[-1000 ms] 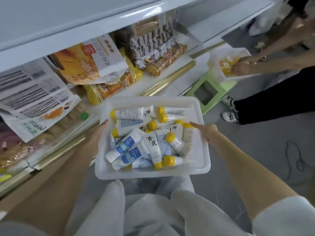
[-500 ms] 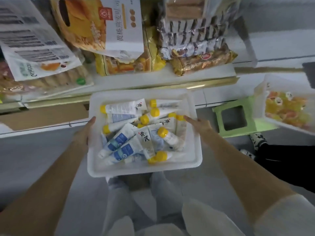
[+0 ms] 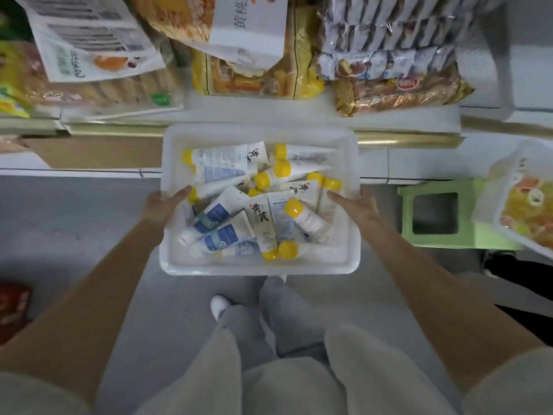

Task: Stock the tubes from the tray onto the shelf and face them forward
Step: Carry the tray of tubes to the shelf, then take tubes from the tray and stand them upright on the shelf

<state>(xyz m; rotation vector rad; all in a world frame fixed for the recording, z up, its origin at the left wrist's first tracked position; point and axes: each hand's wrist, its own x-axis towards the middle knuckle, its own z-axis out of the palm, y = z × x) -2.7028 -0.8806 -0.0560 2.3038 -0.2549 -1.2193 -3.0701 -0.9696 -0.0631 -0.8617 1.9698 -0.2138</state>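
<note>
We are holding the tray [image 3: 260,268] by its two sides, just in front of the shelf [image 3: 269,113]. Our left hand [image 3: 167,202] is gripping the left rim with the thumb hooked over the edge, and our right hand [image 3: 353,205] is gripping the right rim the same way; the fingers underneath are hidden. The tubes [image 3: 259,224] are lying jumbled in the tray, caps pointing every way, and we are seeing none on the shelf.

We are judging that the tray wants resting level somewhere so one grip is freed for picking, since tilting it would likely send the tubes sliding. Snack packs [image 3: 389,70] are crowding the shelf, leaving only a thin bare strip behind its gold rail [image 3: 404,142], so room is looking scarce. On the right, a green stool [image 3: 434,187] and a second tray [image 3: 496,187] of orange items are sitting close by.
</note>
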